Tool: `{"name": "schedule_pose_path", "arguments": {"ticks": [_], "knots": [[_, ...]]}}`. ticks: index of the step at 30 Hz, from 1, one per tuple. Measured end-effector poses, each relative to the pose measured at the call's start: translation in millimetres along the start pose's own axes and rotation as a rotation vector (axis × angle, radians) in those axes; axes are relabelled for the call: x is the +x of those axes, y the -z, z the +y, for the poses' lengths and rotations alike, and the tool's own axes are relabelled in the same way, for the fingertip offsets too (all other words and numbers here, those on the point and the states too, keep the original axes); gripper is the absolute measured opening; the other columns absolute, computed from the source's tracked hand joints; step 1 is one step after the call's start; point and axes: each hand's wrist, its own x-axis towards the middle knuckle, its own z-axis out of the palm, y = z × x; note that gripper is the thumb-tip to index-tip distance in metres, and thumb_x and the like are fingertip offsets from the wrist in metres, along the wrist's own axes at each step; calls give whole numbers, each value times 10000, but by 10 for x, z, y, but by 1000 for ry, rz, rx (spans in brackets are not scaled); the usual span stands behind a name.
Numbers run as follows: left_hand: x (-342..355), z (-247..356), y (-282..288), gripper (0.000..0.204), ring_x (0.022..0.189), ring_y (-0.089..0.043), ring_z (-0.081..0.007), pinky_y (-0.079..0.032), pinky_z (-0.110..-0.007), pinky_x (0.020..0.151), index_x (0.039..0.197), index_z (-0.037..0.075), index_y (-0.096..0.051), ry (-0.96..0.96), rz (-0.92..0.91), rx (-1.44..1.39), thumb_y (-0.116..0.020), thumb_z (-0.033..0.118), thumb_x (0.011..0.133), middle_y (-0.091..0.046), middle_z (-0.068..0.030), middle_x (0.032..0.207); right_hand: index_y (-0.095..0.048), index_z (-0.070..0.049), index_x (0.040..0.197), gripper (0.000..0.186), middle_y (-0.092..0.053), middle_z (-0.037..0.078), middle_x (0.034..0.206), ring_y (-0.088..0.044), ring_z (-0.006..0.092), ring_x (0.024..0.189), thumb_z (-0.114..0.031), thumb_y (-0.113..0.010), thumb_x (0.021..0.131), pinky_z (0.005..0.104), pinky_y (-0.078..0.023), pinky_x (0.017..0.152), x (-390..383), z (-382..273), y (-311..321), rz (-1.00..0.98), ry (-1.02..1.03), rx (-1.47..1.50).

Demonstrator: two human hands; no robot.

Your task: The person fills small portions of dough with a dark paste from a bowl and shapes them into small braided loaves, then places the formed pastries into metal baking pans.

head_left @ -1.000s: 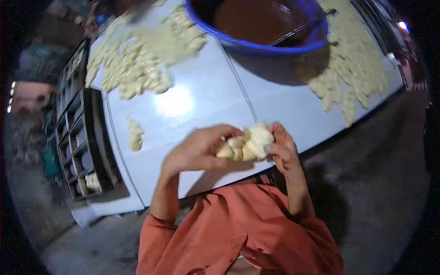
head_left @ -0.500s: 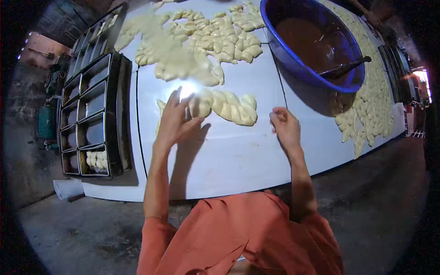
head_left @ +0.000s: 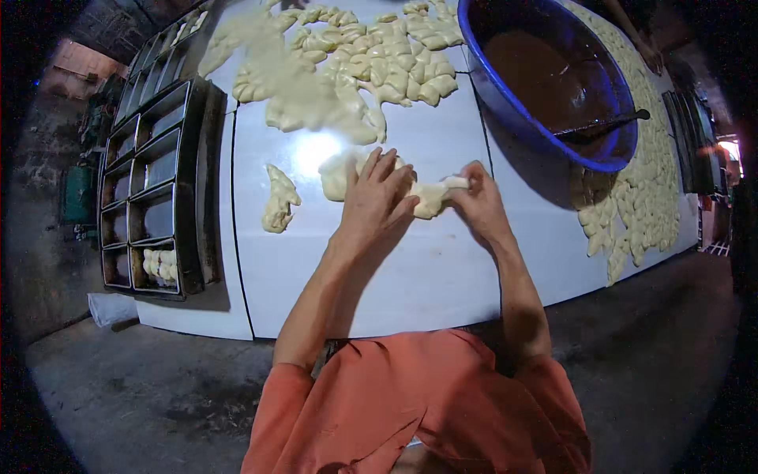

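A pale lump of dough [head_left: 427, 201] lies on the white table between my hands. My left hand [head_left: 373, 197] rests over it with fingers stretched out and covers part of it. At the dough's right end, my right hand [head_left: 482, 207] pinches a thin, drawn-out tip between thumb and fingers. More pale dough [head_left: 335, 178] shows beyond my left fingers; whether it joins the piece under my palm is hidden. A separate narrow, lumpy strip of dough [head_left: 279, 201] lies to the left of my left hand.
Many dough pieces [head_left: 395, 67] cover the far table. A blue tub [head_left: 513, 95] of brown liquid, with a dark stick [head_left: 604, 122] across it, stands far right beside more dough [head_left: 636, 205]. Metal baking tins [head_left: 155, 217] stand left, one holding dough [head_left: 160, 264].
My left hand has moved right onto the dough. My right hand has moved slightly up and left and now pinches the dough's end. The narrow strip at left is now uncovered.
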Motion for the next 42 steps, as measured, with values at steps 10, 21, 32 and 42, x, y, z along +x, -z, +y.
{"name": "schedule_pose_path", "arguments": {"ticks": [10,21,32,42], "knots": [[198,411,-127,436,1326,-468,-381,-126,-693,1129,1254,82,-606,-147,23,-223,-667,247,856,-585,-177,1317,-549,-34,1206,407,-615,31,954,-617,84,806,-158,-737,866,208,-521,620,-57,8,153,-53,-253,176],[192,474,-241,247,1053,-606,-260,-236,-621,1147,1098,126,-711,-89,98,-115,-672,111,855,-647,-60,1005,-585,-93,1026,257,-592,-6,818,-565,65,629,-60,-738,822,185,-423,508,-402,-111,708,254,-221,410],[160,640,-407,345,1115,-581,-315,-357,-562,1042,1172,58,-659,-233,243,-142,-692,214,866,-632,-147,1173,-539,-4,1305,388,-640,140,1169,-670,215,1007,-210,-602,983,327,-612,807,-789,-290,823,234,-121,640],[234,1165,-189,322,874,-661,-128,-510,-273,795,1129,-15,-701,254,-230,-1016,-716,221,911,-734,-82,990,-514,-39,1032,208,-646,102,1054,-655,131,887,-100,-683,928,230,-585,689,-805,-232,558,317,-108,289]]}}
